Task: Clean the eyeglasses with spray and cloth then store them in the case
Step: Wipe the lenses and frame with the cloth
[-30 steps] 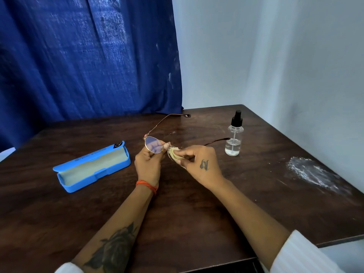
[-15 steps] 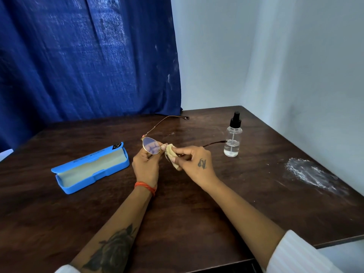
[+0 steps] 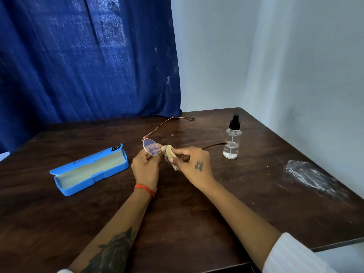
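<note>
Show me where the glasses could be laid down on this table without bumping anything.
Bare wood lies between the blue case and the left hand, and across the near table between the forearms. The far strip below the curtain is free too. Crowded: around the spray bottle and the white powdery smear on the right.

Both forearms are reaching forward over the table, converging near its middle. The left hand is curling its fingers, pinching something at the fingertips, an orange band circling its wrist. The right hand, just beside it, is pinching with thumb and fingers, knuckles facing up, a white sleeve bunching at the elbow.
</note>
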Motion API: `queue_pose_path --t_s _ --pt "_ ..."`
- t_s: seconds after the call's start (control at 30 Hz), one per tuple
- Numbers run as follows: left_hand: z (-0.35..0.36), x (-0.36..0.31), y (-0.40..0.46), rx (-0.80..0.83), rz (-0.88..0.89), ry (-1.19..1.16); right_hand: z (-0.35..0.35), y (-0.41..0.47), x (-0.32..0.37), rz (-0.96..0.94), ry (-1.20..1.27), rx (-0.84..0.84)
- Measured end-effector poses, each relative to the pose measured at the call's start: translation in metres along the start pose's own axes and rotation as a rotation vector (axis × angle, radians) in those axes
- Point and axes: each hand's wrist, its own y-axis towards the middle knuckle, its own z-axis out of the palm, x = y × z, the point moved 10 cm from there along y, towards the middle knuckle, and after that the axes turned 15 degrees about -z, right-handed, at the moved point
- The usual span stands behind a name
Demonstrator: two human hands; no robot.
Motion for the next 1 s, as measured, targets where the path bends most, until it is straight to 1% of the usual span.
queue_pose_path --t_s 0.07,0.1,0.2,0.23,0.3,0.37,0.43,0.5,0.6,0.67,0.73,0.77,0.8,0.83,0.87,0.93,1.0 --pt "-0.001 0.000 0.000 0.005 -0.018 -0.022 0.003 -0.003 -0.001 -0.007 0.041 0.051" --pt "-0.001 0.002 0.000 0.003 -0.036 -0.036 0.003 -0.005 0.002 -0.056 0.002 0.073" --pt "-0.006 0.009 0.003 -0.030 -0.117 -0.086 0.003 -0.009 0.025 -0.312 -0.261 0.120" --pt "-0.007 0.012 0.004 -0.038 -0.144 -0.118 0.004 -0.010 0.031 -0.370 -0.333 0.123" --pt "-0.008 0.015 0.004 -0.030 -0.193 -0.202 0.002 -0.009 0.035 -0.419 -0.377 0.106" --pt "-0.007 0.017 0.006 -0.003 -0.238 -0.274 -0.003 -0.006 0.035 -0.421 -0.349 0.081" --pt "-0.005 0.018 0.008 0.030 -0.273 -0.300 -0.010 -0.003 0.031 -0.380 -0.296 0.052" --pt "-0.003 0.018 0.007 0.062 -0.293 -0.309 -0.019 0.001 0.023 -0.300 -0.234 0.014" --pt "0.000 0.019 0.005 0.082 -0.313 -0.315 -0.022 0.005 0.005 -0.127 -0.058 -0.006" --pt "0.001 0.020 0.005 0.086 -0.329 -0.308 -0.019 0.003 -0.014 0.034 0.098 -0.010" --pt "0.001 0.021 0.004 0.077 -0.336 -0.300 -0.020 -0.002 -0.028 0.173 0.235 -0.075" --pt "0.001 0.020 0.004 0.068 -0.332 -0.294 -0.028 -0.003 -0.028 0.166 0.218 -0.146" --pt "0.000 0.020 0.004 0.056 -0.328 -0.284 -0.040 -0.002 -0.021 0.096 0.138 -0.225" --pt "0.000 0.021 0.004 0.046 -0.329 -0.273 -0.049 -0.001 -0.008 -0.020 0.041 -0.284" --pt "0.000 0.022 0.004 0.040 -0.332 -0.264 -0.052 0.000 0.008 -0.152 -0.045 -0.309" --pt "0.002 0.024 0.004 0.041 -0.339 -0.258 -0.041 -0.002 0.033 -0.357 -0.205 -0.250" --pt "0.002 0.025 0.002 0.037 -0.351 -0.271 -0.024 -0.002 0.043 -0.445 -0.323 -0.158"
